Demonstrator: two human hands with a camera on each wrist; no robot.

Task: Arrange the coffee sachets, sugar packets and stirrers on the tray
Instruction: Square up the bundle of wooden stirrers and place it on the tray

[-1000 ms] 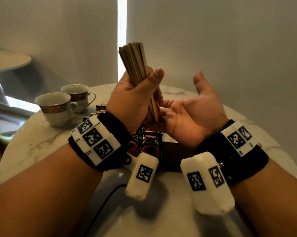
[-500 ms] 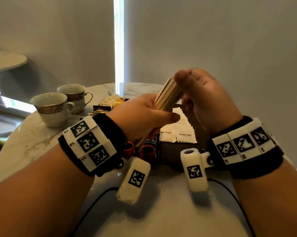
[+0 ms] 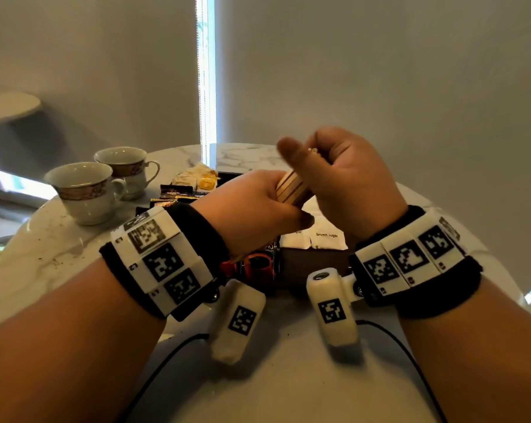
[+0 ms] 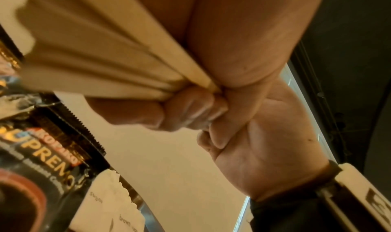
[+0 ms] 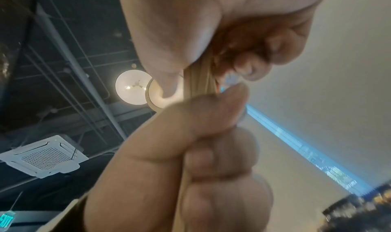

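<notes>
A bundle of wooden stirrers [image 3: 291, 189] is held above the tray, tilted up to the right. My left hand [image 3: 258, 209] grips its lower part, fingers curled round it. My right hand [image 3: 346, 178] grips the upper end, and the thumb there is blurred. The left wrist view shows the stirrers [image 4: 95, 59] fanning out below my fist. In the right wrist view, the stirrers [image 5: 198, 81] pass between both hands. Under my hands lies the dark brown tray [image 3: 313, 267], with white brown sugar packets [image 3: 327, 236] and black coffee sachets [image 3: 258, 264] on it.
Two gold-banded cups [image 3: 84, 190] [image 3: 126, 169] stand at the back left of the round marble table [image 3: 44, 254]. More black sachets [image 3: 172, 193] and yellow packets [image 3: 197, 178] lie behind my left hand. A black cable [image 3: 166, 346] runs across the near table.
The bundle stood upright in my left hand with my right hand open beside it. It has since tipped down to the right, and my right hand has closed on its upper end.
</notes>
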